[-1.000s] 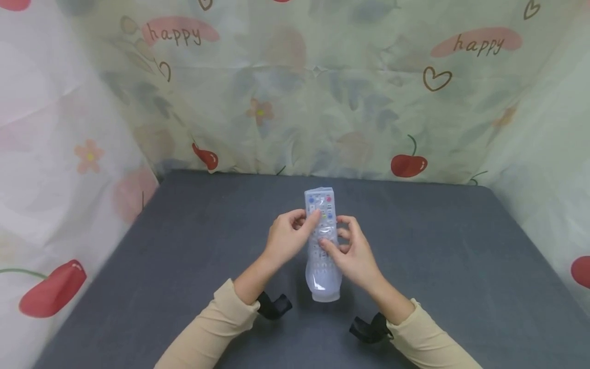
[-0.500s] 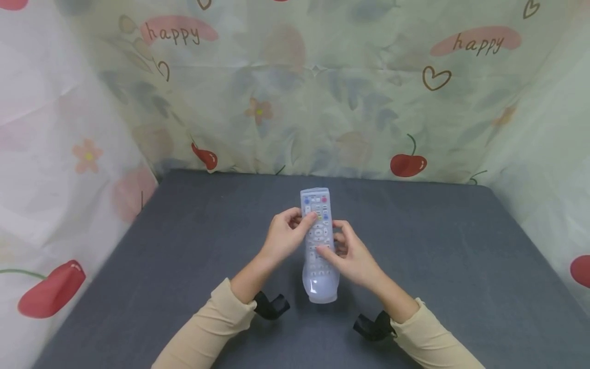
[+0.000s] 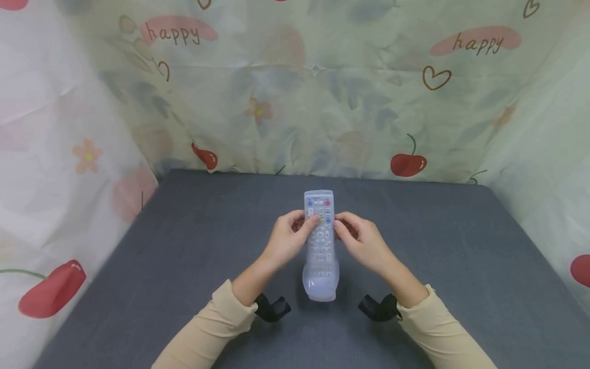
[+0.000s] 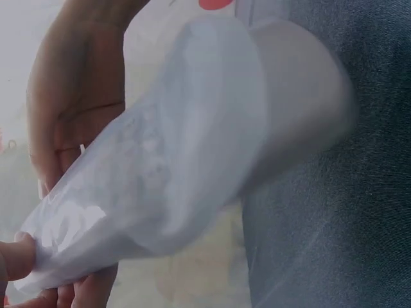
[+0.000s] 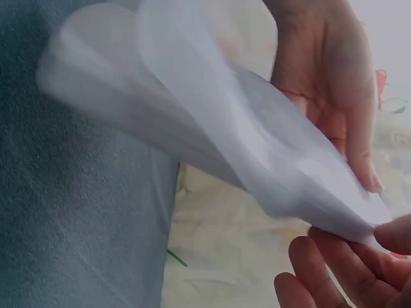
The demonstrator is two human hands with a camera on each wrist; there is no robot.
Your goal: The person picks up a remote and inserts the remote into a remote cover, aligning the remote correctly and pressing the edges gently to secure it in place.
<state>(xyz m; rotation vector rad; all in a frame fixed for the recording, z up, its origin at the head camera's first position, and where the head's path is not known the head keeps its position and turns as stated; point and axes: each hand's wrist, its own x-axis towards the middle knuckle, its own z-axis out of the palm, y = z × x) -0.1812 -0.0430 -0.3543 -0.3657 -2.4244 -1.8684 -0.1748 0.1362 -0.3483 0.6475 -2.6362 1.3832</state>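
Note:
A white remote control (image 3: 320, 234) with coloured buttons stands tilted in front of me, inside a translucent cover (image 3: 321, 285). In the left wrist view the cover (image 4: 212, 109) flares loosely at its lower end, and the pale end of the remote control (image 4: 308, 96) sticks out of it. My left hand (image 3: 287, 238) grips the upper left side, its thumb lying over the buttons and its fingers behind. At the upper right edge my right hand (image 3: 366, 241) pinches the covered remote between thumb and fingers. The right wrist view shows these right fingers (image 5: 340, 263) beside the narrow end.
A dark grey table (image 3: 207, 230) lies beneath both hands. Patterned cloth (image 3: 295, 102) hangs behind it and along both sides. A black strap (image 3: 273, 308) hangs at the left wrist, another black strap (image 3: 379, 308) at the right.
My right hand has moved from the middle of the remote control up to its upper right edge, thumb off the buttons. The cover looks smoother over the buttons. My left hand keeps its hold.

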